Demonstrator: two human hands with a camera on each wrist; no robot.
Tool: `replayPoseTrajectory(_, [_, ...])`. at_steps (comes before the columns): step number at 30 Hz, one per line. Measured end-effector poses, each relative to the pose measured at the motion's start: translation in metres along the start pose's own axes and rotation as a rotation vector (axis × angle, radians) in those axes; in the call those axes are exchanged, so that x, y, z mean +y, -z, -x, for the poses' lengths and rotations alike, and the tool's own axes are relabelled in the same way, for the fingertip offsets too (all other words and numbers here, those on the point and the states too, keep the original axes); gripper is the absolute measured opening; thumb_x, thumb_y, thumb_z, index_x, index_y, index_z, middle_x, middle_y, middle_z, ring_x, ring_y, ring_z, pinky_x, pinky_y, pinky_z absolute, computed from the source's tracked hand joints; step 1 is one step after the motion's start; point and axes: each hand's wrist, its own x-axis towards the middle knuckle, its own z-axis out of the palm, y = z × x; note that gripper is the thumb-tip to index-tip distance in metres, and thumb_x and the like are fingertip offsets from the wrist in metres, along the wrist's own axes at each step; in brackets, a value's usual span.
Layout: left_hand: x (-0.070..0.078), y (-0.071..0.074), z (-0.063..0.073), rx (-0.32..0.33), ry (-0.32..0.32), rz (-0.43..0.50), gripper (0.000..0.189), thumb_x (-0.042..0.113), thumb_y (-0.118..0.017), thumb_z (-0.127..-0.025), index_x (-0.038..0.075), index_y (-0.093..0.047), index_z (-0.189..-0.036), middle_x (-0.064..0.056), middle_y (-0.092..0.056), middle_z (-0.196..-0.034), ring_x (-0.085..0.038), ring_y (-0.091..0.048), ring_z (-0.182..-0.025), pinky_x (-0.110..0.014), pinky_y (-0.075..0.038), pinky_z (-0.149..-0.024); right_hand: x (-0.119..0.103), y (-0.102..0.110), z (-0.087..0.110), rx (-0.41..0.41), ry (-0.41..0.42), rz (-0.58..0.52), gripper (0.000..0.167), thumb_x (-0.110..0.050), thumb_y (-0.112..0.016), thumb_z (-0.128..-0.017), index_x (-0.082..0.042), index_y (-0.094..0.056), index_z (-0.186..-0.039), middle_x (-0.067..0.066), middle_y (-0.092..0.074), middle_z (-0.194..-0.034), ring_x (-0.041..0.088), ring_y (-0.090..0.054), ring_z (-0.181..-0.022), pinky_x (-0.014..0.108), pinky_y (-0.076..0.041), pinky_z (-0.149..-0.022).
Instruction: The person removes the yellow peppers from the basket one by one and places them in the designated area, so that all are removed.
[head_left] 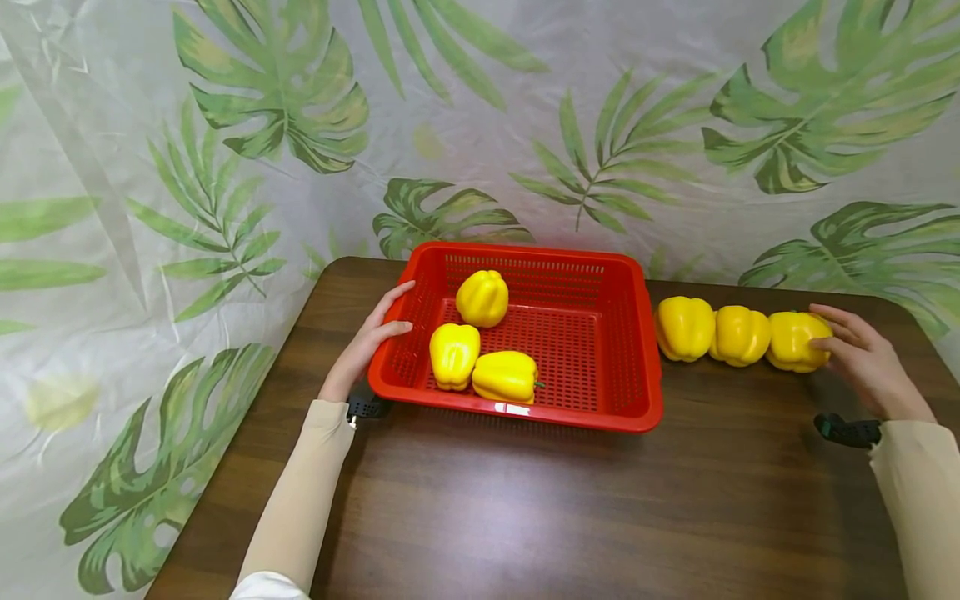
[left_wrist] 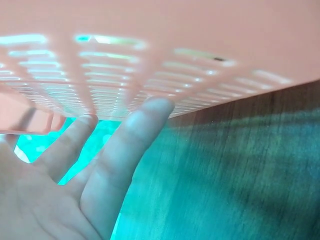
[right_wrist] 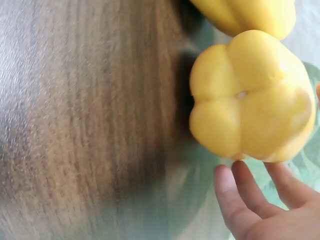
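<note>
A red plastic basket (head_left: 600, 367) with slotted walls stands on the table. Its left rim is gripped by my left hand (head_left: 371, 337), thumb over the rim; in the left wrist view, fingers (left_wrist: 132, 145) reach up against the outer wall. At the table's right, my right hand (head_left: 870, 358) is at the end yellow bell pepper (head_left: 795, 340) of a row. From the right wrist, this bell pepper (right_wrist: 250, 100) shows its lobed bottom, with fingertips (right_wrist: 227, 180) just beside it. The other two in the row are a bell pepper (head_left: 741, 336) and another bell pepper (head_left: 686, 329).
Inside the basket lie an upper bell pepper (head_left: 482, 298), a left bell pepper (head_left: 454, 357) and one on its side (head_left: 504, 375) with a green stem. The brown wooden table (head_left: 480, 508) meets a leaf-printed sheet (head_left: 465, 125) behind and at the left.
</note>
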Motion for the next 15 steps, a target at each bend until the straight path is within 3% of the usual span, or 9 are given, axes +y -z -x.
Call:
replayPoseTrajectory(4, [0.0, 0.0, -0.001, 0.0, -0.002, -0.001, 0.063, 0.01, -0.048, -0.094, 0.025, -0.024, -0.151, -0.013, -0.028, -0.147, -0.043, -0.043, -0.122, -0.049, -0.048, -0.09, -0.006, -0.003, 0.0, 0.105, 0.009, 0.041, 0.05, -0.009, -0.054, -0.097, -0.024, -0.043, -0.143, -0.006, -0.04, -0.13, -0.004, -0.044, -0.109, 0.006, -0.042, -0.071])
replayPoseTrajectory(9, [0.001, 0.0, 0.0, 0.003, -0.001, -0.001, 0.063, 0.01, -0.048, -0.094, 0.026, -0.024, -0.151, -0.013, -0.029, -0.146, -0.042, -0.043, -0.122, -0.049, -0.048, -0.09, -0.016, -0.005, 0.001, 0.209, 0.054, 0.169, 0.05, -0.011, -0.055, -0.096, -0.019, -0.044, -0.144, -0.014, -0.047, -0.119, -0.002, -0.046, -0.107, 0.004, -0.041, -0.073])
replayPoseTrajectory(12, [0.001, 0.0, 0.0, 0.006, 0.007, -0.006, 0.064, 0.011, -0.048, -0.094, 0.026, -0.024, -0.151, -0.012, -0.029, -0.146, -0.042, -0.043, -0.121, -0.048, -0.048, -0.09, -0.022, -0.008, 0.003, 0.233, 0.094, 0.16, 0.048, -0.009, -0.055, -0.096, -0.015, -0.046, -0.143, -0.016, -0.051, -0.115, -0.006, -0.05, -0.096, 0.005, -0.041, -0.073])
replayPoseTrajectory(15, [0.002, -0.001, 0.001, 0.009, 0.01, -0.007, 0.064, 0.011, -0.048, -0.094, 0.026, -0.024, -0.151, -0.012, -0.029, -0.146, -0.042, -0.044, -0.121, -0.047, -0.049, -0.089, -0.028, -0.012, 0.005, 0.234, 0.135, 0.122, 0.048, -0.008, -0.054, -0.096, -0.012, -0.045, -0.143, -0.016, -0.053, -0.115, -0.006, -0.051, -0.097, 0.007, -0.039, -0.076])
